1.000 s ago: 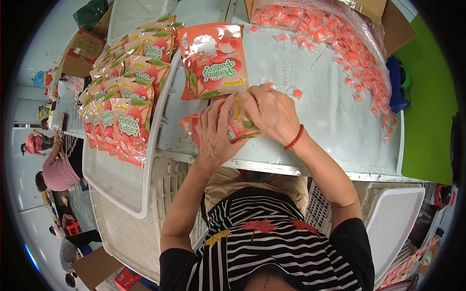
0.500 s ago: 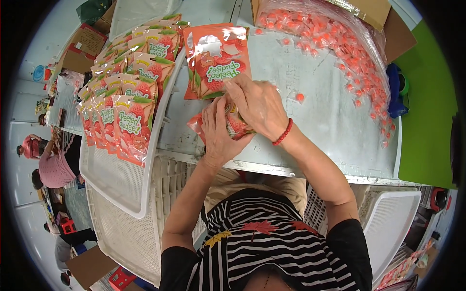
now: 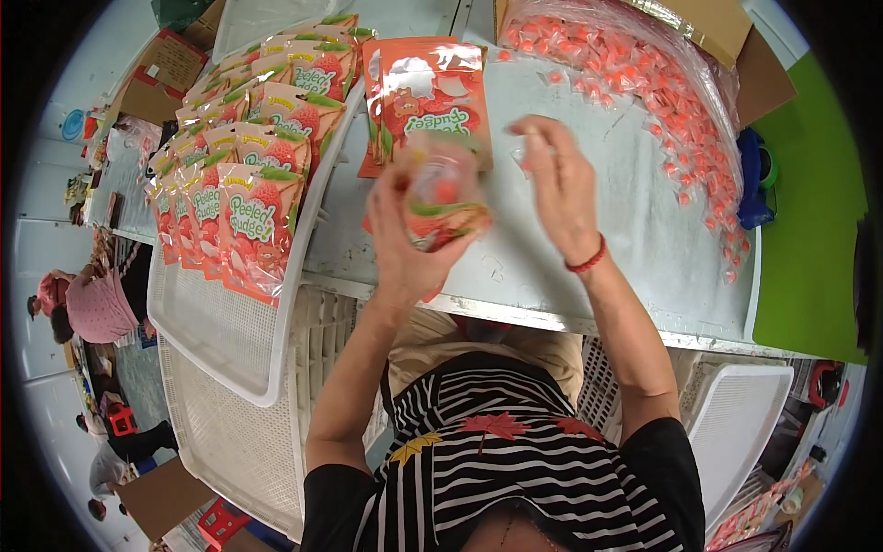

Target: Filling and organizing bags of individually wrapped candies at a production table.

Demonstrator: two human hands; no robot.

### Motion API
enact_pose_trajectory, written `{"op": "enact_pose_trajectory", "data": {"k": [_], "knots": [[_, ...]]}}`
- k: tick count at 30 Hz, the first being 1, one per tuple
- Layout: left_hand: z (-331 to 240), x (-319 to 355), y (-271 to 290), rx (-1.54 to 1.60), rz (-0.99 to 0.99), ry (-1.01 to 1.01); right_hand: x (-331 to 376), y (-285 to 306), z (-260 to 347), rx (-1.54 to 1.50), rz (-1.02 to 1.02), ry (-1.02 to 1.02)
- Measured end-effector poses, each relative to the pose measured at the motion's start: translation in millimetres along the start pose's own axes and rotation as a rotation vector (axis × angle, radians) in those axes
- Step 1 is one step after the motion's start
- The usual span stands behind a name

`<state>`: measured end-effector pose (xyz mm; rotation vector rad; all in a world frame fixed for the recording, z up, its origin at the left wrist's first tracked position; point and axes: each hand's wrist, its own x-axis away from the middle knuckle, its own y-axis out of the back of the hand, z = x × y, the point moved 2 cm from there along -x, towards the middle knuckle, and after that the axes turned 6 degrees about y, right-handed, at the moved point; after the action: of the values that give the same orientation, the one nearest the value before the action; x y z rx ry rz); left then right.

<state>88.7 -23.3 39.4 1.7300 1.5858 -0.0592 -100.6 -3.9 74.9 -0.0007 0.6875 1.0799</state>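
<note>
While the left hand [image 3: 405, 241] grips an orange pouch [image 3: 443, 198] (blurred) above the bench [image 3: 625, 248], fingers closed around it, the right hand [image 3: 561, 189] hovers open beside it, holding nothing. More orange-green pouches [image 3: 241, 198] overlap in a white tray [image 3: 216, 354] at left.

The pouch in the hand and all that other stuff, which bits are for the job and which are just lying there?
In use:
left hand holding a pouch
right hand lifted beside it
small wrapped candies
empty pouches on the table
filled pouches in the white tray

Lying about:
cardboard boxes
blue object
</note>
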Motion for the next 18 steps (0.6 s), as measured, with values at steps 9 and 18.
{"op": "enact_pose_trajectory", "data": {"k": [9, 18], "knots": [[37, 26, 63, 0.107, -0.173, 0.343, 47, -6, -106, 0.529, 0.158, 0.093], [54, 48, 68, -0.024, -0.149, 0.276, 68, -82, -45, 0.693, 0.314, 0.056]]}}
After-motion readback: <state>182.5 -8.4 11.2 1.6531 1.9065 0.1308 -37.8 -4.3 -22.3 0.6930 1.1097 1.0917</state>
